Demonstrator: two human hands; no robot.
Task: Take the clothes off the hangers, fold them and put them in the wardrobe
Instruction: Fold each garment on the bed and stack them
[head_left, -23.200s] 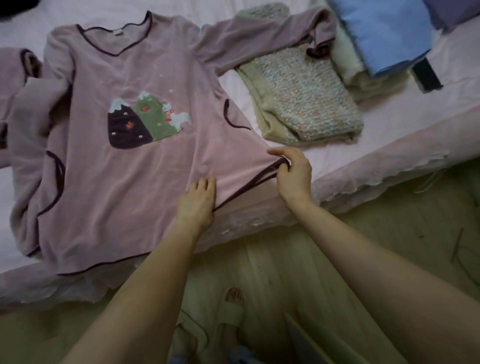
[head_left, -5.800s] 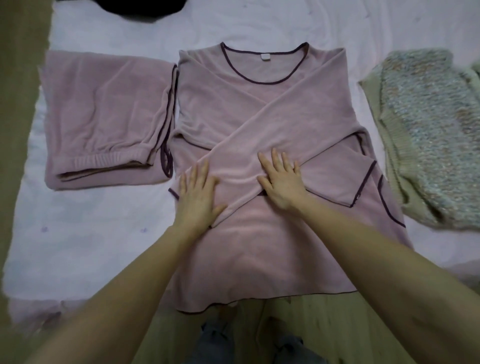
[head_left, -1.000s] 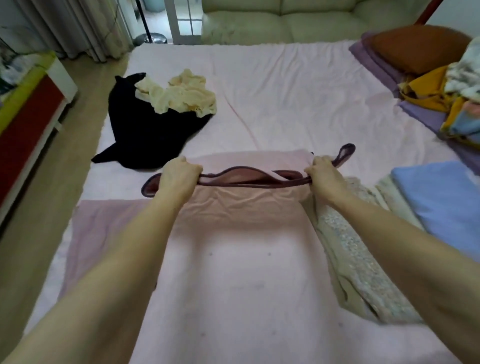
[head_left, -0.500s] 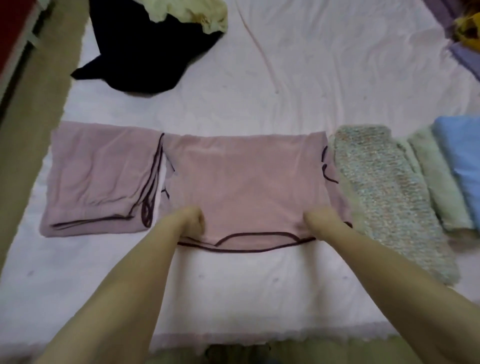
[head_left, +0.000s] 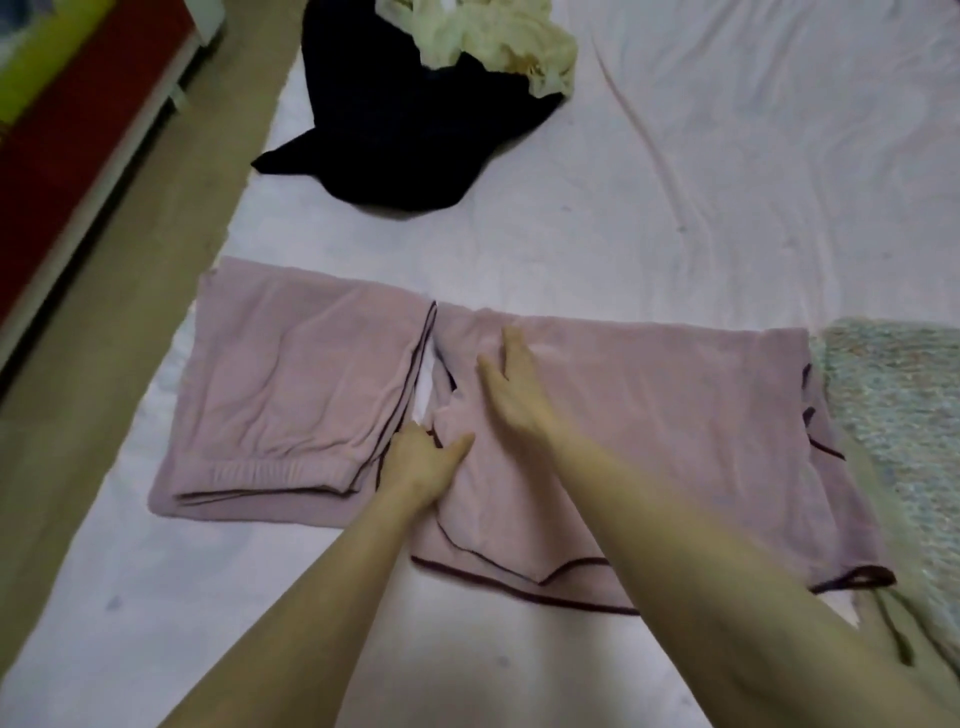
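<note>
A mauve pyjama top (head_left: 649, 431) with dark piping lies folded in half on the pink bed sheet (head_left: 675, 182). My right hand (head_left: 511, 387) rests flat on its left part, fingers spread. My left hand (head_left: 423, 457) sits at the top's left edge, its fingers tucked into the cloth there. Just to the left lie the matching folded mauve trousers (head_left: 296, 384). A folded speckled knit garment (head_left: 898, 415) lies at the right, touching the top.
A black garment (head_left: 410, 119) with a crumpled cream garment (head_left: 493, 36) on it lies at the far side of the bed. Wooden floor (head_left: 130, 260) and a red and white cabinet (head_left: 78, 119) run along the left.
Both hands have let go of the top's near hem. My right hand has crossed to the left part and lies flat; my left hand has moved to the left edge.
</note>
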